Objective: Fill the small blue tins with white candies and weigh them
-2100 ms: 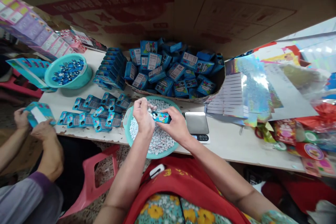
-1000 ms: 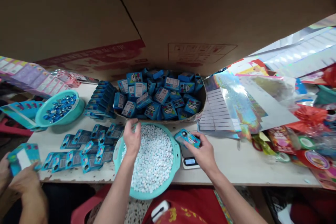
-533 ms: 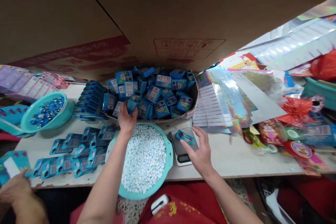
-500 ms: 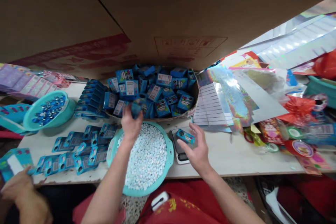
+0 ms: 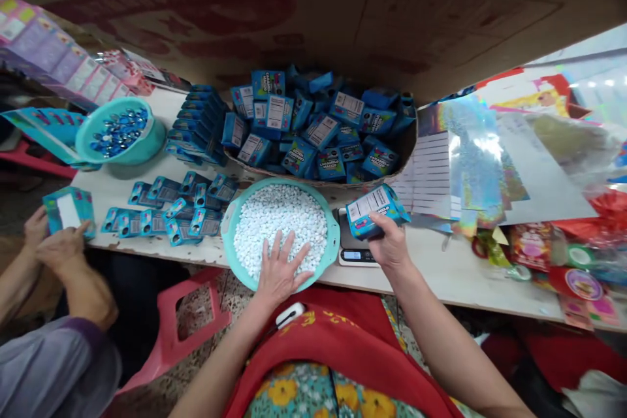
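1. Pale surface (image 5: 421,264) across a crowded room; at its left end, a co-worker's hands (image 5: 61,247) hold a printed blue card.
2. Next comes a turquoise basin (image 5: 155,140) of shiny blue-wrapped pieces, with small blue cartons (image 5: 153,222) lying in loose rows nearer the edge.
3. Midway, the person's left hand (image 5: 281,268) lies palm down, fingers spread, on white pieces (image 5: 279,212) in a pale-green basin (image 5: 334,235); I see nothing gripped.
4. Behind it, a cardboard tray (image 5: 410,149) is heaped with blue boxes (image 5: 296,155).
5. Just right of the basin, the right hand (image 5: 389,245) pinches one blue box (image 5: 375,214) over the scale (image 5: 355,257), thumb in front; I can't tell whether box and plate touch.
6. My reading: the step in hand is handling that box at the scale; any next move calls for a steady grip.
7. Shiny sheets (image 5: 487,160) lie farther right.
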`<action>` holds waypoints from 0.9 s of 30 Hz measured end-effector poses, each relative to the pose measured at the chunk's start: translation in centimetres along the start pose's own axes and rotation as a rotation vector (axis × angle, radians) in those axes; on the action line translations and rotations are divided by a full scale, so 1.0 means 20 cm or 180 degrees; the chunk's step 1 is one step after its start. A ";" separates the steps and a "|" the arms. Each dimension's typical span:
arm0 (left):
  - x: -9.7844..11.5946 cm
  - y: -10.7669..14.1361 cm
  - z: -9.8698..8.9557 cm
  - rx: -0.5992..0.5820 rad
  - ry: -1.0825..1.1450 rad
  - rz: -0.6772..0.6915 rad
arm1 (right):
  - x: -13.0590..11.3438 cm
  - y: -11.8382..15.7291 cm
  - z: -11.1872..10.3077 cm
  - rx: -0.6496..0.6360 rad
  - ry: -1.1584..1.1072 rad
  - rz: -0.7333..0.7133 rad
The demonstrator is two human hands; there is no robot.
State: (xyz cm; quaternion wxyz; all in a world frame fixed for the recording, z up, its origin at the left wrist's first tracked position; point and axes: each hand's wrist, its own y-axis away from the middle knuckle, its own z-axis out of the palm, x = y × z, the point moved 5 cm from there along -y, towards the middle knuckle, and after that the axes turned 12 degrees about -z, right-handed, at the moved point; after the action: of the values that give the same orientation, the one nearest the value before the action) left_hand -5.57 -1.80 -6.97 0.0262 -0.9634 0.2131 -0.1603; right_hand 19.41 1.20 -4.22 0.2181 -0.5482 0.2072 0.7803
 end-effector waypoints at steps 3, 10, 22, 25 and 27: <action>-0.04 -0.05 0.06 0.0026 -0.0080 -0.0103 | 0.06 0.06 0.00 -0.0141 0.0292 0.0113; -0.21 -0.26 0.10 0.0087 0.0133 -0.0426 | 0.11 0.19 0.07 -0.0702 0.0243 0.0609; -0.34 -0.39 -0.04 0.0977 0.3000 -0.2635 | 0.01 0.28 0.31 -0.1772 0.1807 -0.0222; -0.28 -0.37 -0.14 0.0839 0.4593 -0.3132 | -0.04 0.31 0.44 -0.2118 0.2262 -0.0925; -0.22 -0.38 -0.23 0.0739 0.5350 -0.3001 | -0.05 0.34 0.52 -0.2360 0.2434 -0.1277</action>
State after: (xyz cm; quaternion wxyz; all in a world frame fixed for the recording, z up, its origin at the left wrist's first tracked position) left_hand -7.67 7.05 -2.96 -0.1066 -0.5126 -0.2628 -0.8105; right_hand 7.93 1.30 0.59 0.0645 -0.8603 -0.1246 0.4902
